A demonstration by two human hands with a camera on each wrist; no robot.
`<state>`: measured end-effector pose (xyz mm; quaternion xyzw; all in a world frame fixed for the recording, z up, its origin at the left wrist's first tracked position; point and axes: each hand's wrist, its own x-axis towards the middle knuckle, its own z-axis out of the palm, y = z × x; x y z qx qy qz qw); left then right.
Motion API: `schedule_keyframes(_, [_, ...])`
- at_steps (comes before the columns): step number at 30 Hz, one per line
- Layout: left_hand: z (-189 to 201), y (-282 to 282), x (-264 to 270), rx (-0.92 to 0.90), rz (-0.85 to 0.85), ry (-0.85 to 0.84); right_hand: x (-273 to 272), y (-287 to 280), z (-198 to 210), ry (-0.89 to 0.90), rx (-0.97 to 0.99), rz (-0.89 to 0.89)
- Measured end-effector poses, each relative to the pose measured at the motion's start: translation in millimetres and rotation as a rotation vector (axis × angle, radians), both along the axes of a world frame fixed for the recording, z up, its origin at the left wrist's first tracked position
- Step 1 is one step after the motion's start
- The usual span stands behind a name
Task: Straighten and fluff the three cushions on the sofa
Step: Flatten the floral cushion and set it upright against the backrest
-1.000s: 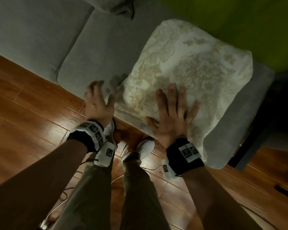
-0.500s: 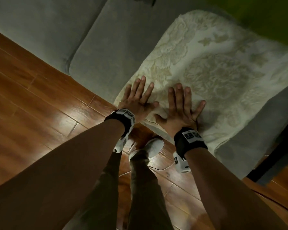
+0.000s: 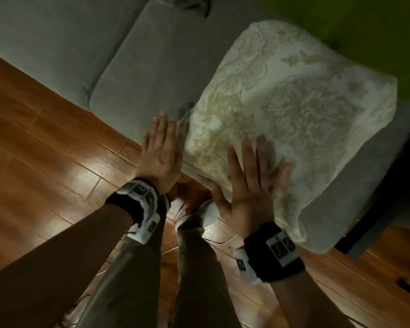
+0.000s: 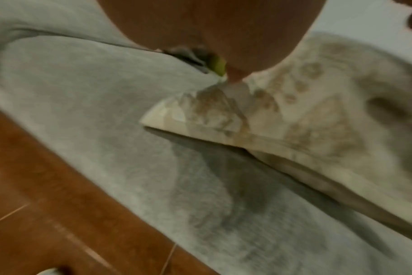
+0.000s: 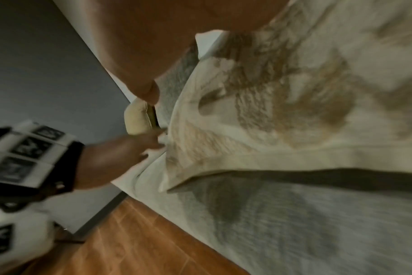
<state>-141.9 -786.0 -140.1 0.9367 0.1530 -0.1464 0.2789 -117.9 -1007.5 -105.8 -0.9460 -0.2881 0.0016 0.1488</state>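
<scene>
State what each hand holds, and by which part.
Nothing is held. The right hand lies flat on the cushion; the left hand is open beside its corner.

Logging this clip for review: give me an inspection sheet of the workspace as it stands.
Surface: grey sofa seat, bare beside the cushion.
Job's things: one cream floral cushion lying flat on the seat; other cushions not identifiable.
Clutter: dark fabric at the top edge, unclear.
Hands: left hand flat at the cushion's left edge; right hand flat, fingers spread on the cushion.
Cables: thin cable on the floor by the feet.
Surroundings: wooden floor, green wall.
</scene>
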Motion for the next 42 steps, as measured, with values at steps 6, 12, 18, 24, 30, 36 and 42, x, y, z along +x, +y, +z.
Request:
schedule_keyframes(6, [-13, -32, 17, 0.202, -0.608, 0.111, 6, -67, -45, 0.297, -0.372, -0.135])
schedule_keyframes(12, [-49, 8, -2, 0.329, -0.555, 0.383, 6, -81, -78, 0.407, -0.572, 0.141])
schedule_keyframes(18, [-4, 5, 6, 0.150, -0.308, 0.045, -41, -101, -18, 0.110, -0.245, 0.099])
schedule_keyframes(24, [52, -78, 56, 0.072, -0.432, -0.422, 1, -92, 11, 0.058, 0.165, -0.517])
schedule_keyframes(30, [3, -96, 78, 0.302, -0.601, 0.020, 34, -104, -53, 0.541, -0.171, -0.455])
schedule_keyframes(36, [-3, -82, 62, 0.225, -0.656, 0.039, 14, -114, -65, 0.607, -0.206, -0.421])
schedule_keyframes(42, [3, -49, 28, 0.119, -0.476, -0.031, -25, -137, -63, 0.614, -0.058, -0.580])
